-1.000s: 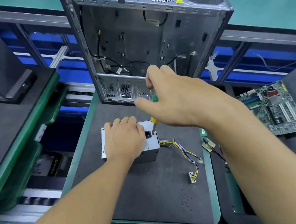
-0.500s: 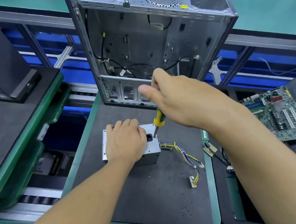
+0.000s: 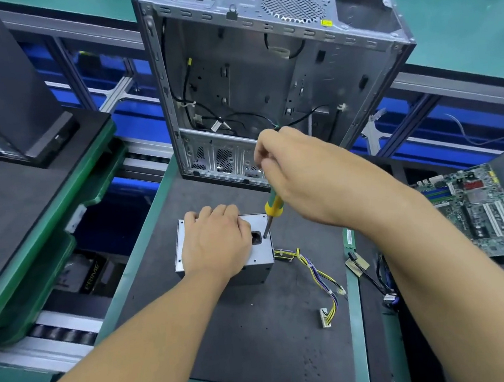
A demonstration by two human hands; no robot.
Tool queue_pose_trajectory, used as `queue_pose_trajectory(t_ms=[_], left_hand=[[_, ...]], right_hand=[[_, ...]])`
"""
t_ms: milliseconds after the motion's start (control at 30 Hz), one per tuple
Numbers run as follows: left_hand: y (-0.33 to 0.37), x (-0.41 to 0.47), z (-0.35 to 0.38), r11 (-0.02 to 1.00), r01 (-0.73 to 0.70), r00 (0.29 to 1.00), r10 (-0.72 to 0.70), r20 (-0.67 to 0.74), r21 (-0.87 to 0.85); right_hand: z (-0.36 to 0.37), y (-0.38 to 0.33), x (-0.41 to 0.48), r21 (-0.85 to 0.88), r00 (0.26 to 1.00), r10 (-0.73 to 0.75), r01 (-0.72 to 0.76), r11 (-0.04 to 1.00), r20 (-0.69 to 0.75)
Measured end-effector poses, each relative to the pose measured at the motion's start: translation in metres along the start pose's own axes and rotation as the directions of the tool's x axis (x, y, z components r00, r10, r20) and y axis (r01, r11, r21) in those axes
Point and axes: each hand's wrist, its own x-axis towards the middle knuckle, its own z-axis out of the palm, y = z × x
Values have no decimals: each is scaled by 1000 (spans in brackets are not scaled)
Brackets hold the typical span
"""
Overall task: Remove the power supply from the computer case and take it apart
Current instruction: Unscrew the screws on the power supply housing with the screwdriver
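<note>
L hand [image 3: 215,241], R hand [image 3: 302,179] bare; forearms [image 3: 439,264] bare to frame edge.

The screwdriver [image 3: 273,206] is banded yellow and green. The power supply [image 3: 262,251] and computer case [image 3: 263,74] are finished in silver-grey. The wires [image 3: 314,270] are coloured yellow, purple and black. The dark grey mat [image 3: 259,330] is edged in green.
</note>
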Motion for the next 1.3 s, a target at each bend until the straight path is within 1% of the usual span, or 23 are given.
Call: queue_pose_trajectory(t_ms=[100,133,167,267,333,367,433,500,533,600,667,733,767,867,933,1000,1033,1067,1133,1200,1300], left_hand=[[0,-1,0,1000,-2,1000,2,-17,-16],[0,-1,0,1000,-1,1000,1,-20,-18],[1,-1,0,1000,0,1000,0,-20,-19],[-1,-1,1,1000,4,1000,-4,-5,-15],[-1,-1,1,1000,3,1000,-3,2,-14],[-1,0,1,1000,3,1000,-3,5,-15],[1,0,0,1000,5,1000,-5,3,-13],[1,0,-1,1000,6,1000,-6,3,-9],[1,-1,-1,1000,6,1000,-6,6,-6],[0,-1,-1,1000,5,1000,-5,9,-2],[0,-1,-1,1000,1,1000,-1,14,-10],[0,0,-1,1000,0,1000,1,20,-14],[0,0,-1,1000,0,1000,0,19,-14],[-1,0,-2,1000,-6,1000,6,-8,-23],[-1,-2,-4,994,-63,997,60,-42,-84],[-2,-3,-5,972,-165,985,153,-82,-169],[-4,-3,-6,959,-202,979,190,-77,-201],[-5,-3,-6,948,-226,974,219,-58,-225],[-8,-4,-6,928,-280,959,280,-36,-246],[-8,-6,-8,899,-349,936,347,-57,-265],[-7,-10,-12,852,-447,894,420,-154,-272]], right_hand=[[-5,4,1,31,990,5,-9,999,143],[-5,4,1,22,988,7,-11,1000,156],[-4,3,1,-3,991,18,-18,1000,134],[-1,2,4,-78,995,87,-90,993,-38],[0,3,7,-61,994,60,-65,996,-91],[-1,3,7,-32,996,36,-38,999,-76],[-2,3,5,19,1000,13,-13,1000,22],[-3,2,3,7,994,8,-9,1000,110],[-3,1,2,-24,993,20,-18,1000,113],[-2,-1,2,-116,996,72,-65,991,58],[-2,-3,4,-166,994,109,-106,980,7],[-1,-2,5,-145,999,45,-46,988,-9],[-2,-2,4,-112,1000,17,-16,994,8],[-6,0,2,-35,993,15,-11,999,121],[-4,-1,2,-46,993,31,-26,999,115],[0,-3,4,-109,997,73,-68,992,34],[1,-5,5,-131,994,104,-105,986,-12],[1,-6,6,-127,991,128,-134,983,-48],[2,-6,7,-54,991,112,-116,992,-71],[-1,-5,7,10,996,91,-91,996,-12],[-5,-3,5,13,992,94,-96,995,84]])
